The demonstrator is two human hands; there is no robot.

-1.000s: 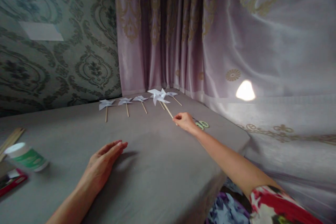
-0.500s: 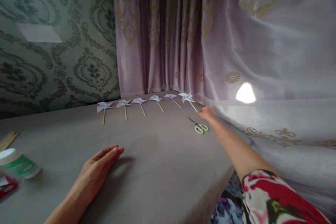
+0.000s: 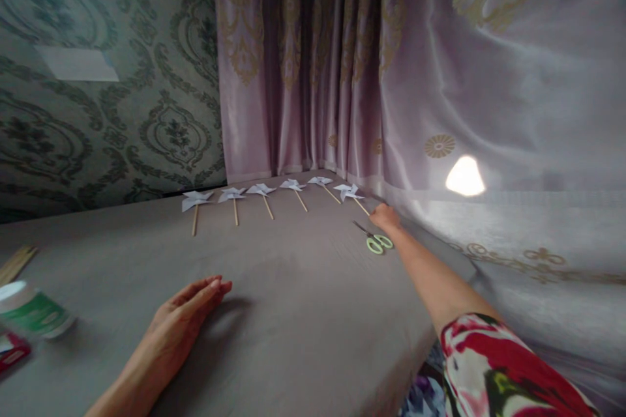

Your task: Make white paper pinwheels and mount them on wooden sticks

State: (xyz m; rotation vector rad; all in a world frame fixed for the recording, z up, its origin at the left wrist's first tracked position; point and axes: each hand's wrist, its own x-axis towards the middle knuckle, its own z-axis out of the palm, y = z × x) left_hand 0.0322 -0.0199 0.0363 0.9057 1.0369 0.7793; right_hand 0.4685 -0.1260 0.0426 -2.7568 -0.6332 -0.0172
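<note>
Pinching the lower end of a thin wooden stick, the right hand (image 3: 386, 217) holds the rightmost paper pinwheel (image 3: 349, 192) just beyond the green-handled scissors (image 3: 373, 241). This pinwheel is white, with folded, pointed blades fanning from a gathered centre, and its pale stick slants down toward the scissors' side of the tabletop (image 3: 293, 326). The fingertips are partly hidden, so I cannot tell exactly how they close around it. The left hand (image 3: 190, 303), nearer the viewer and to the left of the scissors, has its fingers together and slightly curled, with nothing visible in its grasp.

One second ago this pinwheel overlapped another in the row, farther left of the scissors, and the right arm partly covered the scissors; now they lie uncovered. Against half a second ago, its head sits slightly lower, while the left hand is almost unchanged.

Six pinwheels show: the held one and five others (image 3: 261, 189) spaced in a row behind and left of the scissors. Well left of the scissors are one white-lidded bottle (image 3: 38, 314) with a green label, one red box (image 3: 12, 352) cut by the frame edge, and some wooden strips (image 3: 17, 265), too bunched to count.
</note>
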